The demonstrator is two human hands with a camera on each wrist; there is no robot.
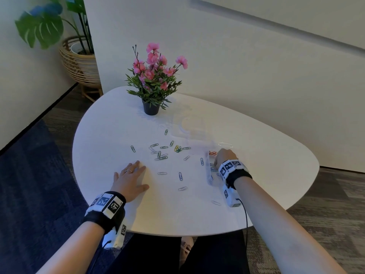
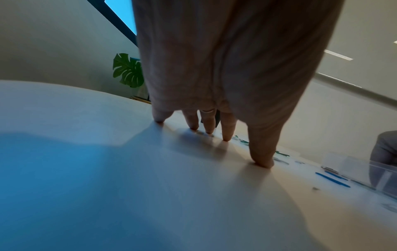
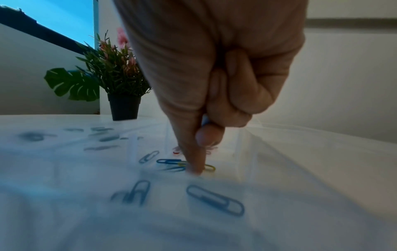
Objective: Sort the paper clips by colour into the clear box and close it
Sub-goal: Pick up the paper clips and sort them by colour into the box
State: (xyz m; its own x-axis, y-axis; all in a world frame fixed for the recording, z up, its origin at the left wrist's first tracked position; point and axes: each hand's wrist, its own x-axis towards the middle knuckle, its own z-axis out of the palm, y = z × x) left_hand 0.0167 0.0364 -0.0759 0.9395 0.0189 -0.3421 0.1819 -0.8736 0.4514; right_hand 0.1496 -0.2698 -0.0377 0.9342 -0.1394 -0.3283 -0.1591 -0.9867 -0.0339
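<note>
— Left hand (image 1: 130, 178)?
— Lower left of the head view, palm down on the white table (image 1: 110, 135). Fingers (image 2: 227, 129) straight and spread, tips touching the tabletop. Ring on one finger. Nothing held.

— Right hand (image 1: 225, 157)?
— Right of centre, reaching down into the clear box (image 1: 208, 171). Most fingers curled in toward the palm. One digit (image 3: 193, 159) pointing straight down, tip on the box floor. A pale blue sliver wedged between it and a curled finger, too small to call a clip. Impossible to tell whether pinching anything.

— Clear box, where exactly?
— On the table, right of centre, uncovered. A faint clear panel (image 1: 187, 125) flat on the table just above it in the frame. Box wall also at the right edge of the left wrist view (image 2: 354, 168).

— Inside it?
— Red clips (image 1: 213, 153) in a compartment just left of the knuckles. In the right wrist view, blue clips (image 3: 169, 161) and a yellow clip (image 3: 209, 167) right beside the downward fingertip.

— Loose paper clips (image 1: 160, 153)?
— Scattered at the centre of the head view, between the two hands: green, blue and pale ones, mostly apart, a few overlapping.

— Anything else?
— Potted pink flowers (image 1: 152, 80) at upper centre on the table. Leafy plant (image 1: 39, 26) in a wicker basket at upper left.
</note>
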